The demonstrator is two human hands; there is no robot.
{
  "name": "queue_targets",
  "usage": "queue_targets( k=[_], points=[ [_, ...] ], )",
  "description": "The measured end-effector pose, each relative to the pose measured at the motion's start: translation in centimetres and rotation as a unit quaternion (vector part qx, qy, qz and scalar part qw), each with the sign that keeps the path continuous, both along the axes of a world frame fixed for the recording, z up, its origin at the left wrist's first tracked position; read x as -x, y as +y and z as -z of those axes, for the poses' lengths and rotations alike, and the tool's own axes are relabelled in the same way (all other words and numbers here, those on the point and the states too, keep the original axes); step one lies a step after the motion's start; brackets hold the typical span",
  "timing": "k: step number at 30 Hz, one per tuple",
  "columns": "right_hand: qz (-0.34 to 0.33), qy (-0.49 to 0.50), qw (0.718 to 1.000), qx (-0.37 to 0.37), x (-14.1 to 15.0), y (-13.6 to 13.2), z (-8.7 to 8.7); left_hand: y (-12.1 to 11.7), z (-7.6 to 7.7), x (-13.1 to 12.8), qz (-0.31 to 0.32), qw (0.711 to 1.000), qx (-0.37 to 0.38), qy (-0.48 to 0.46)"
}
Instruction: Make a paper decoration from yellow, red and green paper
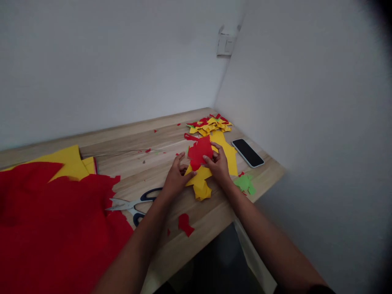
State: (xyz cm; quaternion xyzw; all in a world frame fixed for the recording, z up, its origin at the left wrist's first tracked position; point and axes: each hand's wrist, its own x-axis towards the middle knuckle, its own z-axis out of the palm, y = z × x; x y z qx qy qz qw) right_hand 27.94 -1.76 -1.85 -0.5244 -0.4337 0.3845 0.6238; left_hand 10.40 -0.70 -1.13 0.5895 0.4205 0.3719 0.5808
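Note:
A red paper piece (199, 152) with an uneven cut edge is held up over the table. My right hand (219, 164) pinches its right side between thumb and fingers. My left hand (177, 174) is at the lower left, its thumb on the edge of a yellow paper piece (200, 174) just below the red one; its other fingers are partly hidden. Beneath these hangs or lies a crumpled yellow piece (202, 191). A larger yellow sheet (228, 155) lies flat behind my right hand. Open-bladed scissors (131, 205) with dark blue handles rest beside my left forearm.
A heap of red, yellow and green scraps (211, 124) sits at the back corner by the walls. A phone (247, 152) and green scraps (245, 183) lie to the right. Large red sheet (61, 228) and yellow sheets (69, 161) cover the left. A red scrap (185, 224) lies near the front edge.

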Motion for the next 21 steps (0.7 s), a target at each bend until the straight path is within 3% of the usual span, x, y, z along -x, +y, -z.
queue_targets(
  k=[5,9,16,21],
  points=[
    [0.091,0.019,0.995,-0.031,-0.7,0.5,-0.4,0.2,0.4,0.1,-0.005,1.000,0.007,0.020],
    [0.132,-0.023,0.991,0.005,-1.1,0.1,-0.6,0.2,0.4,0.0,0.026,0.999,0.004,0.024],
    [0.043,0.095,0.994,-0.019,-0.5,-0.8,-0.8,0.0,0.6,0.1,0.003,0.996,-0.051,0.076],
    [-0.020,0.089,0.995,0.038,-0.3,-1.7,-1.6,-0.3,0.3,0.1,0.018,0.989,-0.081,0.124]
  ],
)
